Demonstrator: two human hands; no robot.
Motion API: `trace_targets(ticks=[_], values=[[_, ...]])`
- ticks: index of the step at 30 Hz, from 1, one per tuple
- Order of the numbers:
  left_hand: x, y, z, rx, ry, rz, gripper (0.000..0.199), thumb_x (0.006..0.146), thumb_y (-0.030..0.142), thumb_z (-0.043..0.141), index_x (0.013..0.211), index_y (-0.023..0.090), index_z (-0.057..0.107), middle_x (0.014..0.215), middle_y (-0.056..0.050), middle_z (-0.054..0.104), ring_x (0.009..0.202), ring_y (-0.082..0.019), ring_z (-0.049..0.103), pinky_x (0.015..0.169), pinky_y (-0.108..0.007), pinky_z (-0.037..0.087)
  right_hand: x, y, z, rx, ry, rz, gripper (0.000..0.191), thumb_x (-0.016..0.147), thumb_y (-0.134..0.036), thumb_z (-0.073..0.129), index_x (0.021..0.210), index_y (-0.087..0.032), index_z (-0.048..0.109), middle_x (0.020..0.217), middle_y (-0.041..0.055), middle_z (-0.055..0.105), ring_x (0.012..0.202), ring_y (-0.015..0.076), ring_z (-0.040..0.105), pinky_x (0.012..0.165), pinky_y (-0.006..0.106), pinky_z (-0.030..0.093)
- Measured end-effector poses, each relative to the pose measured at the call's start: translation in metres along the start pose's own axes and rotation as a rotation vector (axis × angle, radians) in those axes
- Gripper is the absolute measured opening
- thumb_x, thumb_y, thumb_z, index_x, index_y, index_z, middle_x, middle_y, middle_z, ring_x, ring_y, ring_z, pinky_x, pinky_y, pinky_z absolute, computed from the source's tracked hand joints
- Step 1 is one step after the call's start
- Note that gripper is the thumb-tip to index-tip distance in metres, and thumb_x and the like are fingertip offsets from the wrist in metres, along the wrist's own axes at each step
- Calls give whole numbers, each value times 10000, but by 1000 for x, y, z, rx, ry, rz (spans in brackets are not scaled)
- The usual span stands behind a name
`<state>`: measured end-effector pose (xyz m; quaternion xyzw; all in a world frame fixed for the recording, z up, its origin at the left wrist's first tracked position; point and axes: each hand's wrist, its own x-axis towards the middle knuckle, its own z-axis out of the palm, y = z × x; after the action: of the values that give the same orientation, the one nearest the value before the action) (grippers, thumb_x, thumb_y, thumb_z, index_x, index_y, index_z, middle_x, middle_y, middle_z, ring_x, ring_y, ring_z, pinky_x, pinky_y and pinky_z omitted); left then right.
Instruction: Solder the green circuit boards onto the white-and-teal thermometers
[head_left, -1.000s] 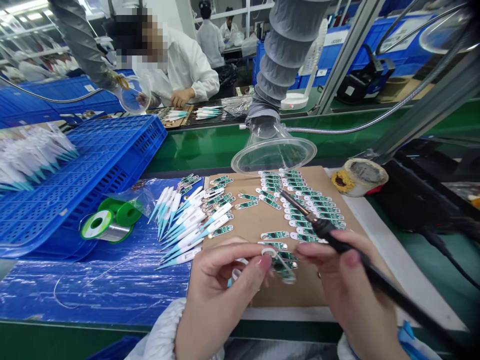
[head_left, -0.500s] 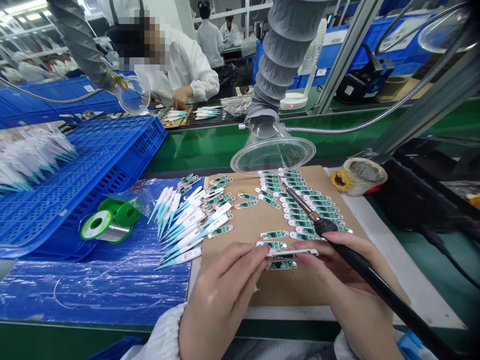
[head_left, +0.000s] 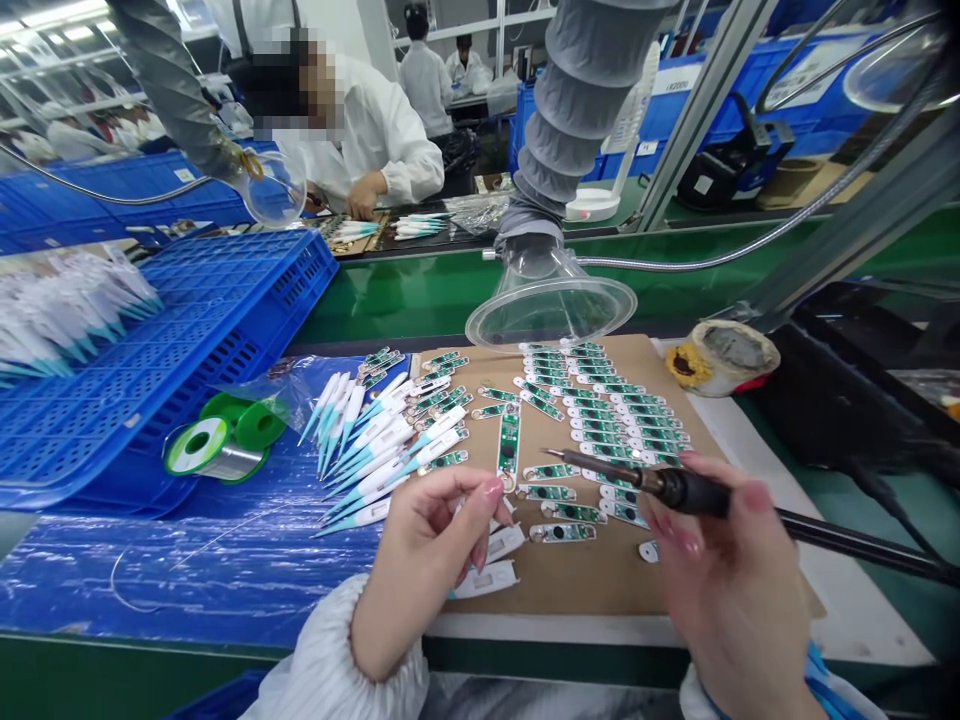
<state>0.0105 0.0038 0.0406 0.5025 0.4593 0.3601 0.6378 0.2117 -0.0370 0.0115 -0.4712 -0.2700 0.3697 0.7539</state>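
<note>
My left hand (head_left: pixel 442 540) is closed in a pinch at the lower end of a small green circuit board (head_left: pixel 508 440), which stands up from the fingertips. White thermometer housings (head_left: pixel 491 578) show beneath that hand; whether they touch it I cannot tell. In my right hand (head_left: pixel 727 570) is a soldering iron (head_left: pixel 697 492), its bare tip pointing left towards the board. Below and between the hands, several circuit boards (head_left: pixel 562 533) lie on brown cardboard (head_left: pixel 600 590). More boards (head_left: pixel 600 424) form rows behind the iron.
White-and-teal thermometers (head_left: pixel 375 450) are piled left of the cardboard, near a solder spool (head_left: pixel 199 447). A blue crate (head_left: pixel 225 290) stands farther left. A clear fume hood (head_left: pixel 551 310) hangs over the back edge. At right sits a round pot with a yellow sponge (head_left: pixel 688 366). A co-worker sits opposite.
My hands have moved apart. The left now raises a circuit board upright, and thermometer housings show under it. The soldering iron has swung from pointing up-left to nearly level, tip leftward.
</note>
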Motion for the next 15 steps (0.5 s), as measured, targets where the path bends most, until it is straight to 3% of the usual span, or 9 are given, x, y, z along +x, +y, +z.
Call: trace_targets(ticks=[3,7,12,15], values=[[-3,3,4,-21,-3,22,353,907,464,679,728,160,681,437,60,452,388,-50,355,383,-156,280,-2,1,0,-36,-24,75,219,830,-485,714,826,-270,753,406,-52,388,429,113,391,448,249,324],[-4,5,6,-18,-13,46,350,909,454,679,714,164,682,450,54,464,384,-52,371,374,-162,290,-4,3,1,-46,-41,92,214,824,-475,705,777,-272,756,371,-47,360,411,117,387,429,244,311],[-4,4,5,-60,-18,53,311,924,415,679,749,159,695,597,21,598,397,-23,416,369,-132,303,-1,5,3,-52,-44,99,215,832,-463,702,776,-260,747,387,-41,388,422,106,399,459,236,351],[-6,4,5,-83,-24,53,305,933,396,676,741,160,697,582,34,581,399,-11,418,373,-109,306,-1,6,2,-50,-48,97,219,830,-462,702,768,-256,743,398,-41,397,413,99,386,447,228,347]])
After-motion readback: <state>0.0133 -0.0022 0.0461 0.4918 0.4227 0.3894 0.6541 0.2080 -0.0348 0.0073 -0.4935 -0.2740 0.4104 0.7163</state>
